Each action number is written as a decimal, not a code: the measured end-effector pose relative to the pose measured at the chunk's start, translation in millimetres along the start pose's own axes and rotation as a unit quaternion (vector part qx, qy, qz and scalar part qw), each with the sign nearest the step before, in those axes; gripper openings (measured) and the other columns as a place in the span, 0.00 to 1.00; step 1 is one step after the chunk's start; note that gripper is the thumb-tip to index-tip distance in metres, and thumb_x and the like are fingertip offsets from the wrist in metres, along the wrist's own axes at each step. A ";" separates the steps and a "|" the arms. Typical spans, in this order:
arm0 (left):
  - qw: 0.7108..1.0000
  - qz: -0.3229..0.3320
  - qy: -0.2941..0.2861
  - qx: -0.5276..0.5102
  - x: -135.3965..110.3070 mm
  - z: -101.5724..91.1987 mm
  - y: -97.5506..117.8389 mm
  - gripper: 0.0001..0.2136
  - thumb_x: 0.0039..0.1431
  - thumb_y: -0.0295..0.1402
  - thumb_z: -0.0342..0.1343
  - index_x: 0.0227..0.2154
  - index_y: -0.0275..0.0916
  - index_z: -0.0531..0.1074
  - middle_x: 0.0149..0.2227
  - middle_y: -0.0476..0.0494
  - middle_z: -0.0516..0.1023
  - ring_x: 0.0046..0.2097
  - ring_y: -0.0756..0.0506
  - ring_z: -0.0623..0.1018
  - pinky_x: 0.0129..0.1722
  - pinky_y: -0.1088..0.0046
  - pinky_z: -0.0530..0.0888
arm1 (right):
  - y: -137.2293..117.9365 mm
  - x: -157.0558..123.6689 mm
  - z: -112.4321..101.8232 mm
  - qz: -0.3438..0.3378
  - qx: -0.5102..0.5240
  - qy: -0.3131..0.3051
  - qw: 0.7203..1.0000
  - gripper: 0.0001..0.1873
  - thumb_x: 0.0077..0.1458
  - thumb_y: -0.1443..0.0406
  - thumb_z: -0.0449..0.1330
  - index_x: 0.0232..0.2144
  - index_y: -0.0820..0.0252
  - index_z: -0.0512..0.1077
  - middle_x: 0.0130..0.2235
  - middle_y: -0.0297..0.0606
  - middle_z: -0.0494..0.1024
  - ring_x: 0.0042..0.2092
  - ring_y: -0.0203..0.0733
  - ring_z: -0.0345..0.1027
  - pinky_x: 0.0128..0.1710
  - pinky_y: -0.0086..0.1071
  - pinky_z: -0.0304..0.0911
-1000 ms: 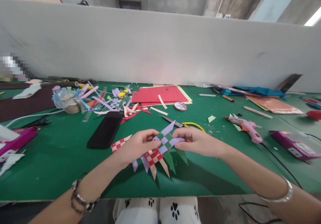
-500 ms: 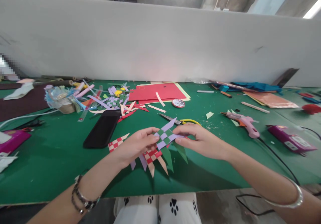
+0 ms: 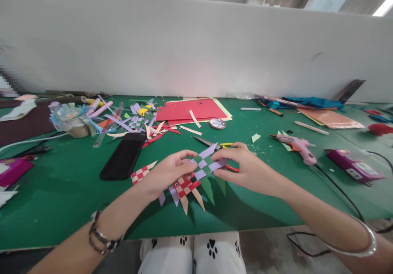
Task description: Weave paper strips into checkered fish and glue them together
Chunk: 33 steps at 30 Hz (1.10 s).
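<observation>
A woven paper piece of lilac and green strips (image 3: 205, 163) is held just above the green table (image 3: 61, 200) near its front edge. My left hand (image 3: 170, 172) pinches its left side and also grips a red-and-white checkered weave (image 3: 184, 186) beneath it. My right hand (image 3: 245, 168) pinches the right side with thumb and fingers. Pointed strip ends in tan, green and lilac hang down under the weaves. A second red-and-white woven strip (image 3: 141, 172) sticks out left of my left hand.
A black phone (image 3: 124, 155) lies left of the hands. Scissors (image 3: 215, 144) sit just behind them, a pink glue gun (image 3: 296, 146) with its cord to the right. Loose paper strips (image 3: 135, 122), red sheets (image 3: 188, 111) and a purple box (image 3: 353, 165) crowd the table.
Both hands stay on the woven piece; my right fingers have shifted a little higher along its right edge, and the view has drifted slightly.
</observation>
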State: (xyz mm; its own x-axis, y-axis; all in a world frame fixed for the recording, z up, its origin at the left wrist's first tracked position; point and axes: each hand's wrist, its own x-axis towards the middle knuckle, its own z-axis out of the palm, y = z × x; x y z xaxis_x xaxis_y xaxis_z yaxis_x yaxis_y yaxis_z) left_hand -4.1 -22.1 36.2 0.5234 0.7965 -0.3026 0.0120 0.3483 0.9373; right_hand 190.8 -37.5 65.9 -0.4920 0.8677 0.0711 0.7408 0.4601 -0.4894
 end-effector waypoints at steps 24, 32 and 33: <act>0.965 0.115 0.031 0.234 1.5 5.5 -1.7 0.12 0.50 0.37 0.50 0.37 0.39 0.63 0.26 0.51 0.69 0.27 0.51 0.68 0.26 0.76 0.66 | 5.6 -10.2 3.2 0.100 0.197 -0.025 0.975 0.09 0.47 0.59 0.53 0.22 0.59 0.64 0.27 0.31 0.65 0.29 0.33 0.58 0.31 0.28 0.55; 0.857 0.176 0.051 0.481 -18.7 -22.8 -13.3 0.09 0.55 0.37 0.45 0.33 0.42 0.69 0.36 0.47 0.72 0.37 0.47 0.71 0.35 0.74 0.67 | 28.7 -37.5 22.8 0.184 0.183 -0.041 0.965 0.14 0.50 0.56 0.47 0.21 0.58 0.61 0.26 0.32 0.63 0.28 0.35 0.56 0.30 0.31 0.55; 0.842 0.188 0.036 0.505 -20.6 -26.5 -18.0 0.10 0.56 0.36 0.44 0.34 0.42 0.69 0.37 0.47 0.72 0.37 0.47 0.71 0.35 0.74 0.66 | 29.6 -39.2 28.6 0.185 0.171 -0.039 0.967 0.14 0.51 0.56 0.47 0.21 0.58 0.60 0.26 0.33 0.63 0.29 0.35 0.56 0.32 0.32 0.55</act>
State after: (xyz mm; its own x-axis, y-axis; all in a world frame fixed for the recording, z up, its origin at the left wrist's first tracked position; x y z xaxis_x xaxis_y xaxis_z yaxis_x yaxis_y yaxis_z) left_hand -37.7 -31.8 21.0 0.6003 0.7965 0.0726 0.5936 -0.5045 0.6270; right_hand 218.9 -63.3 23.8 -0.2654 0.9380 -0.2230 0.6841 0.0202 -0.7291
